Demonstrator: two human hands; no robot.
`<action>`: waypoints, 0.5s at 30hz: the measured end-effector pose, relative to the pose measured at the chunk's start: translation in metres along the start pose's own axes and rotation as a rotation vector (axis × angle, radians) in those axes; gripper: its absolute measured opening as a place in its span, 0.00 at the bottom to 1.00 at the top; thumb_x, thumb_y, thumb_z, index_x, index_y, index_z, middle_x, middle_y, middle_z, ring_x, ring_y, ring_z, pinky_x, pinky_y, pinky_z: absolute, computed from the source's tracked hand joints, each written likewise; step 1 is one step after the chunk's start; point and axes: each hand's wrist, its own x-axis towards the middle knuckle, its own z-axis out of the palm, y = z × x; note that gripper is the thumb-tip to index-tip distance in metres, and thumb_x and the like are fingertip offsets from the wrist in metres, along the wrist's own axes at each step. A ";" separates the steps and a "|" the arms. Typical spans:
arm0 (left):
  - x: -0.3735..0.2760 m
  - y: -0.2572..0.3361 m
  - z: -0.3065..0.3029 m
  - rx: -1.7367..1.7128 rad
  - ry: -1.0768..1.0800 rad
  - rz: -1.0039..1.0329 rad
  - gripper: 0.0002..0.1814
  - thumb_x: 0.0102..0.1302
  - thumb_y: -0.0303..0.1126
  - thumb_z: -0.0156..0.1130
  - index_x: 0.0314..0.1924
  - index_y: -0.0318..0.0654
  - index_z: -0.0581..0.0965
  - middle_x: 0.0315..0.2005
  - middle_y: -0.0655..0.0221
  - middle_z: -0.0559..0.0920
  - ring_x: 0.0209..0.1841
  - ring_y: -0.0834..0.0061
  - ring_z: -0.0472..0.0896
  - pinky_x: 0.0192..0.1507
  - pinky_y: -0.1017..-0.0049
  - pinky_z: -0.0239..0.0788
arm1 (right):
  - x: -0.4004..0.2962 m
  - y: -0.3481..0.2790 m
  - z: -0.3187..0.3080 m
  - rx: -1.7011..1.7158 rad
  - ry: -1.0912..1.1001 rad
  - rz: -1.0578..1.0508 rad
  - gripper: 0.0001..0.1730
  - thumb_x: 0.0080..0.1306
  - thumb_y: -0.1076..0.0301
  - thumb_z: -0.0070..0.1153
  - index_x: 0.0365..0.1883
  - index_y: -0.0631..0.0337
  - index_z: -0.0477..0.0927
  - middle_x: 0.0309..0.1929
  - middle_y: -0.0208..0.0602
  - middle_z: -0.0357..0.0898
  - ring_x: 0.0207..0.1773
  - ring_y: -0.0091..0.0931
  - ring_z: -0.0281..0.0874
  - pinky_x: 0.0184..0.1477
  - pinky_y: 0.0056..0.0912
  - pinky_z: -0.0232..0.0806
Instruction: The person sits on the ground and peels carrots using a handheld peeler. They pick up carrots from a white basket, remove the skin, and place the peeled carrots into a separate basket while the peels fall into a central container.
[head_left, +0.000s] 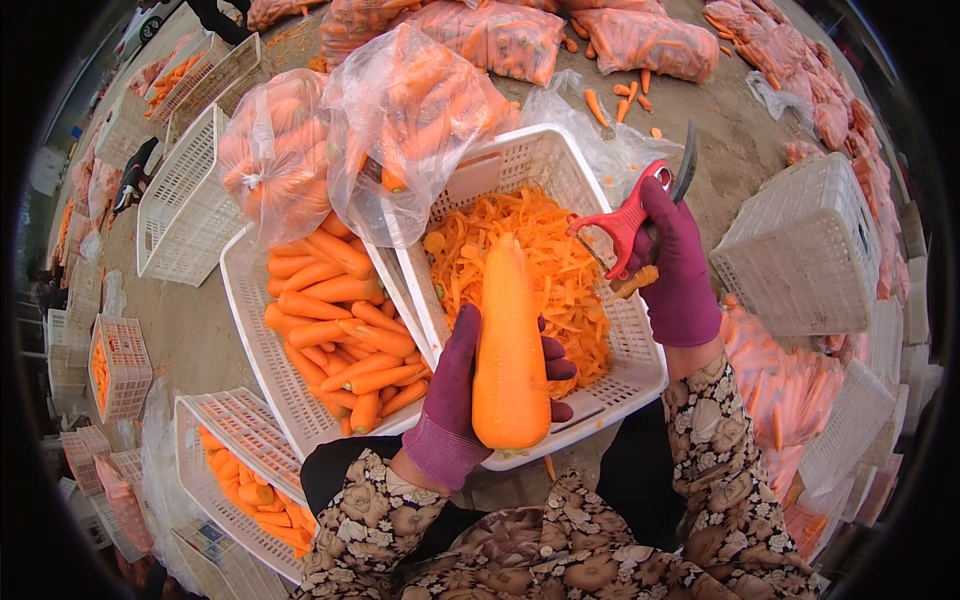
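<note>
My left hand (450, 405), in a purple glove, is closed around a large carrot (511, 352), its thick end towards me and its narrow end pointing away. My right hand (679, 270), gloved alike, grips a red-handled peeler (622, 225) and a curved metal blade (685, 165) that sticks up past the fingers. A small brownish piece of peel or carrot hangs by the right fingertips. Beneath the hands, a white plastic crate (634, 375) holds a heap of orange carrot peelings (570, 315). Left of it, whole carrots (367, 330) lie in another white crate (255, 322).
Clear plastic bags of carrots (420, 112) rest on the crates' far edges. A third crate (225, 487) with carrots stands at lower left. An upturned crate (802, 247) is on the right. Loose carrots (596, 107) lie on the ground. A person's dark-clothed legs (217, 19) show at upper left.
</note>
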 end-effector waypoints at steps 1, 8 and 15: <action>0.003 0.003 -0.006 0.009 0.012 0.028 0.40 0.65 0.68 0.45 0.55 0.35 0.70 0.38 0.55 0.80 0.37 0.55 0.82 0.39 0.49 0.77 | -0.010 0.001 0.007 -0.012 -0.095 0.048 0.16 0.67 0.53 0.57 0.36 0.57 0.73 0.16 0.27 0.70 0.14 0.21 0.69 0.17 0.23 0.63; 0.023 0.008 -0.026 -0.015 0.052 0.241 0.36 0.66 0.65 0.50 0.57 0.40 0.68 0.42 0.58 0.79 0.41 0.61 0.81 0.44 0.61 0.77 | -0.059 0.005 0.045 -0.121 -0.371 0.280 0.15 0.66 0.57 0.56 0.39 0.60 0.72 0.23 0.30 0.74 0.16 0.18 0.69 0.18 0.20 0.60; 0.031 0.005 -0.041 -0.032 -0.065 0.177 0.38 0.70 0.63 0.43 0.64 0.36 0.64 0.52 0.52 0.77 0.50 0.55 0.79 0.55 0.58 0.72 | -0.075 -0.005 0.062 -0.179 -0.334 0.360 0.14 0.64 0.60 0.57 0.40 0.61 0.73 0.23 0.29 0.75 0.16 0.18 0.68 0.19 0.19 0.60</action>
